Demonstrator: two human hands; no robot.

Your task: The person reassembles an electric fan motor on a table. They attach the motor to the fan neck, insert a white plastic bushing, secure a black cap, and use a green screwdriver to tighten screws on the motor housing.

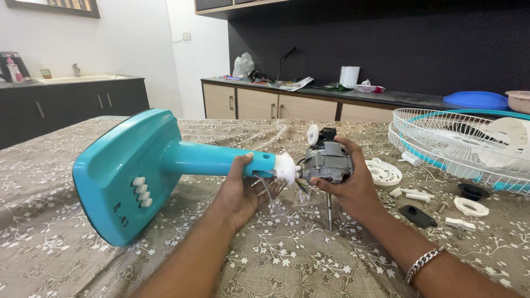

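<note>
A turquoise fan stand [132, 168] lies on its side on the cloth-covered table [287, 254], its base to the left with several white push buttons. My left hand [240, 190] grips the stand's neck from below, close to the white collar [286, 167]. My right hand [348, 179] holds the grey fan motor [327, 161] against that collar. Loose wires [265, 185] hang out between neck and motor. A thin metal shaft [329, 212] points down from the motor.
White wire fan guards [458, 140] with blades lie at the right. Small white and black plastic parts and screws [436, 201] are scattered beside them. Counters with clutter run along the back wall, and a sink counter stands at the far left.
</note>
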